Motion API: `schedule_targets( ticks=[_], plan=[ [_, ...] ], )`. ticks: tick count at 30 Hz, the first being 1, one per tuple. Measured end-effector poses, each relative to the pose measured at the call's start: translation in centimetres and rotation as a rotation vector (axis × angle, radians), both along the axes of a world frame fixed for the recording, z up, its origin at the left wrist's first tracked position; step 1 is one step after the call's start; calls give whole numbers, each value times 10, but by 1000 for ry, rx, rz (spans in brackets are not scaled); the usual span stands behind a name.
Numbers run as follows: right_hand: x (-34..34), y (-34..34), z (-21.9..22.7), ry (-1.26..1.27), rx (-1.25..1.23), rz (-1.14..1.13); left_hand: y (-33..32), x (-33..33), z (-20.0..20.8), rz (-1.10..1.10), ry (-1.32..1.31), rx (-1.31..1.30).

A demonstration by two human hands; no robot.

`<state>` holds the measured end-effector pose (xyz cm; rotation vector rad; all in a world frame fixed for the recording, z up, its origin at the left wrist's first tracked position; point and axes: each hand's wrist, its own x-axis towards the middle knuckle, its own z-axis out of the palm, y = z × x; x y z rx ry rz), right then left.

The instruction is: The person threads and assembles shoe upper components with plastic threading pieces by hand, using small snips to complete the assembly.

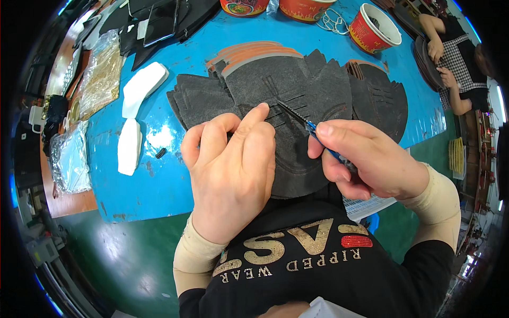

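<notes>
A dark grey, suede-like cut piece [313,85] with a jagged edge and rows of dark stitched lines lies on top of a stack of similar pieces. My left hand [233,164] presses on its left part, fingers bent and index fingertip beside the stitching; the thumb is hidden. In my right hand [366,153], closed in a pinch, is a small blue-handled pair of pointed snips or tweezers [313,129]; which of the two I cannot tell. Its dark tip touches or hovers just over the stitched lines near my left index finger.
On the blue table [175,196], two white pads [143,85] lie left. A phone [161,21] rests on dark pieces. Red paper tubs [374,29] and white cord [334,22] stand at the back. More dark pieces [379,95] lie right. A co-worker [461,63] sits far right.
</notes>
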<state>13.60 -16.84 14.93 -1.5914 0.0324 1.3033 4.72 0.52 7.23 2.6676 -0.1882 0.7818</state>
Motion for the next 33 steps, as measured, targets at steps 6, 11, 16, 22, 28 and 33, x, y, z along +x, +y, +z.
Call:
schedule_targets(
  ticks=[6, 11, 16, 22, 28, 33],
  plan=[
    [-2, -1, -2, 22, -9, -2, 0, 1, 1, 12, 17, 6],
    [-4, 1, -3, 27, 18, -23, 0, 0, 2, 19, 22, 15],
    [-4, 4, -4, 42, 13, -27, 1, 0, 4, 13, 46, 30],
    [-7, 8, -6, 39, -10, -36, 0, 0, 3, 11, 40, 45],
    [-13, 11, -10, -46, 7, -17, -1, -1, 4, 13, 34, 61],
    [-24, 10, -12, -185, 64, -219, 0, -1, 5, 9, 14, 60]
  ],
)
